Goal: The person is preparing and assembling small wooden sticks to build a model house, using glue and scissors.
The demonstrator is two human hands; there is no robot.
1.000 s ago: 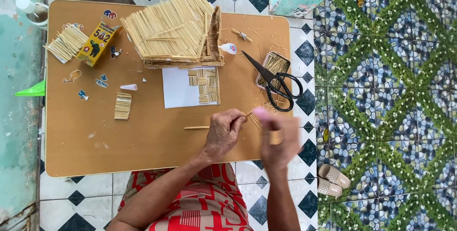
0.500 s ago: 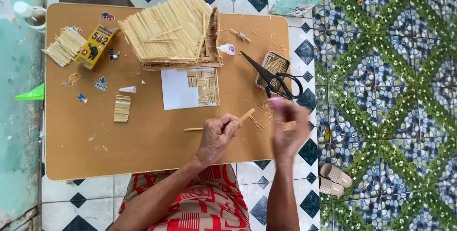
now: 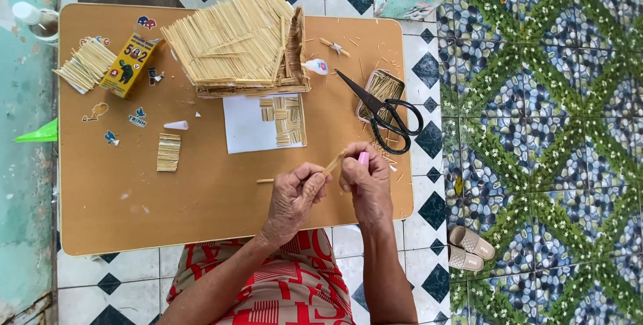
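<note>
Your left hand [image 3: 293, 194] pinches a thin wooden stick [image 3: 333, 163] whose long axis slants up and right, its free end reaching toward your right hand [image 3: 367, 181]. That hand's grip is closed around a small pink tool [image 3: 362, 158], just beside the stick's tip, both over the surface [image 3: 201, 211] near its front edge.

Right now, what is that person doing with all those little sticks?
A person sits at a low brown wooden table. The left hand pinches a thin pale wooden stick, and the right hand holds a small pink object against it. Behind the hands lie a white paper sheet with small woven stick squares, black-handled scissors and a big model roof made of pale sticks.
</note>
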